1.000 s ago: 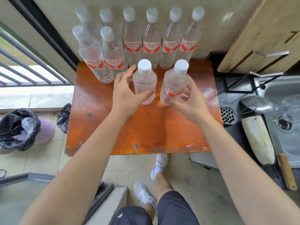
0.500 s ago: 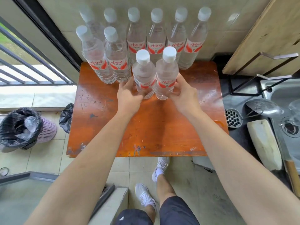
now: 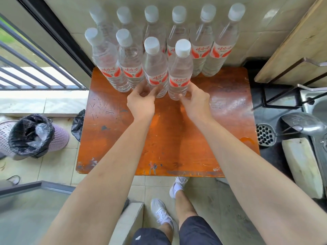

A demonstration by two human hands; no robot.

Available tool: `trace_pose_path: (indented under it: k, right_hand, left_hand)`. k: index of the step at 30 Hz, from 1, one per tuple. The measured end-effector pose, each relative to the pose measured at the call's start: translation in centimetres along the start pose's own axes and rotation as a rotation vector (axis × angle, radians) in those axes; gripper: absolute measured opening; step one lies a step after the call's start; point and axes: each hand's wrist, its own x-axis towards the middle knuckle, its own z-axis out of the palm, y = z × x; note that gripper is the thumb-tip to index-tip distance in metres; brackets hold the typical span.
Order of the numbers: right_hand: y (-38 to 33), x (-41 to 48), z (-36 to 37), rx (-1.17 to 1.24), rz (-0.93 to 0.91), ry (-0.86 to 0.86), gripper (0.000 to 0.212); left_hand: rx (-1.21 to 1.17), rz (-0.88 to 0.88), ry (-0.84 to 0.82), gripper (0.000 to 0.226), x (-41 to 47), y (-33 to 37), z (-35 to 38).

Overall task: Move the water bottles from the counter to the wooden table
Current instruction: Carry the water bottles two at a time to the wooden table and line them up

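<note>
Several clear water bottles with white caps and red labels stand in two rows at the back of the orange-brown wooden table (image 3: 177,138). The two nearest, a left front bottle (image 3: 155,68) and a right front bottle (image 3: 179,73), stand upright side by side. My left hand (image 3: 141,101) curls its fingers around the base of the left front bottle. The base of the right front bottle is held by my right hand (image 3: 194,101). Both bottles rest on the table, close against the second-row bottles (image 3: 129,68).
A tiled wall runs right behind the bottles. Right of the table are a dark counter with a sink (image 3: 318,110), a ladle (image 3: 300,122), a strainer (image 3: 265,135) and a pale block (image 3: 300,165). A purple bin with a black bag (image 3: 31,135) stands on the floor at left.
Both hands have slid the two front bottles away from me and together, up against the bottles at the back. The camera has moved closer to the table.
</note>
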Motion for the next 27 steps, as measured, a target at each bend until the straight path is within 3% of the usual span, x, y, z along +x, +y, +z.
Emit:
trace_pose_path:
  k: [3, 7, 10, 14, 16, 19, 23, 27]
  right_hand:
    - [0.1, 0.6, 0.2, -0.011, -0.026, 0.012, 0.043]
    - [0.7, 1.0, 0.5, -0.015, -0.053, 0.016, 0.041]
    - [1.0, 1.3, 0.9, -0.039, -0.068, 0.030, 0.044]
    - [0.9, 1.1, 1.7, 0.177, 0.063, 0.149, 0.054]
    - [0.7, 0.8, 1.9, 0.254, 0.127, 0.219, 0.047]
    - [0.5, 0.8, 2.2, 0.284, 0.170, 0.244, 0.041]
    - [0.2, 1.3, 2.3, 0.291, 0.178, 0.243, 0.038]
    - [0.1, 1.8, 2.5, 0.268, 0.170, 0.259, 0.038]
  left_hand:
    - [-0.023, -0.055, 0.080, 0.047, -0.4, -0.1, 0.4]
    - [-0.048, -0.086, 0.087, 0.037, -0.5, -0.5, 1.0]
    - [-0.065, -0.087, 0.075, 0.046, 0.0, -0.7, 1.1]
    - [-0.088, -0.093, 0.087, 0.048, 0.4, -0.7, 1.6]
    - [-0.131, -0.135, 0.099, 0.042, 0.6, -0.8, 1.9]
    - [-0.205, -0.217, 0.067, 0.044, 0.4, -1.3, 2.2]
    - [-0.230, -0.227, 0.048, 0.027, 0.3, -1.2, 2.6]
    - [-0.153, -0.162, 0.055, 0.041, 0.7, -1.3, 2.7]
